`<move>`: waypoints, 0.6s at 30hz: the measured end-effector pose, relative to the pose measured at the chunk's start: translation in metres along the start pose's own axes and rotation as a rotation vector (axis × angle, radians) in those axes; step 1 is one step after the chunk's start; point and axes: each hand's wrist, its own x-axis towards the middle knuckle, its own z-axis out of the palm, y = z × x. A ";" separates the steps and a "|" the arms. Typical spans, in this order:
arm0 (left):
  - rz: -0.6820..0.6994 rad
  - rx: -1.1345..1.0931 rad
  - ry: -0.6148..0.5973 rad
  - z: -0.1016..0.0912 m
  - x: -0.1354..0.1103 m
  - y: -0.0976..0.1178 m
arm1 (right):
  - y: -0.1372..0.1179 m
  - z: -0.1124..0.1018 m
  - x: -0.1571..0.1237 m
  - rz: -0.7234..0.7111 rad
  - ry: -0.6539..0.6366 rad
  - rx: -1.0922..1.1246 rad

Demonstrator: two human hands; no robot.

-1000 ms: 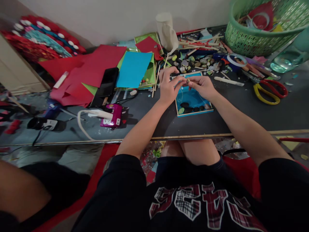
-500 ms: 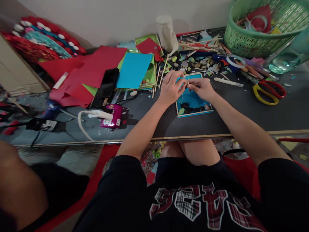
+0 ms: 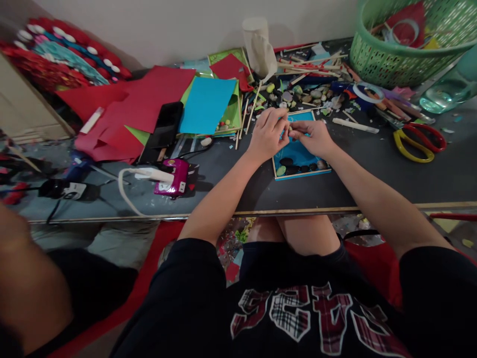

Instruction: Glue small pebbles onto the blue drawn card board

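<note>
On the tabletop a blue frame is seen nearest, with dark stones lined along its near edge. Over its far half a small piece is pinched between the left hand and the right hand. Each grip is closed on it at the fingertips. The piece is too small for its long axis to be told. Scissors lie well to the right. Farther off, pebbles and sticks are scattered beside a basket.

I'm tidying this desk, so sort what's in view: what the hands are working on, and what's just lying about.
In use: left hand, right hand, small piece pinched between them, blue framed panel beneath, pebbles on it.
Lying about: scissors, green basket, red paper, black phone, tape ring.
</note>
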 end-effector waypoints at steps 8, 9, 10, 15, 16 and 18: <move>-0.098 -0.032 0.113 -0.010 0.001 0.008 | -0.009 -0.004 0.004 -0.018 0.036 0.156; -0.115 -0.030 0.121 -0.011 0.002 0.009 | -0.008 -0.005 0.004 -0.017 0.035 0.159; -0.134 -0.029 0.118 -0.012 0.002 0.011 | -0.007 -0.004 0.004 -0.019 0.032 0.160; -0.185 -0.031 0.099 -0.015 0.002 0.014 | -0.003 -0.002 0.004 -0.011 0.028 0.155; -0.180 -0.026 0.096 -0.015 0.001 0.014 | -0.003 -0.001 0.004 -0.008 0.033 0.157; -0.173 -0.014 0.081 -0.015 0.001 0.013 | -0.004 -0.001 0.004 -0.007 0.039 0.166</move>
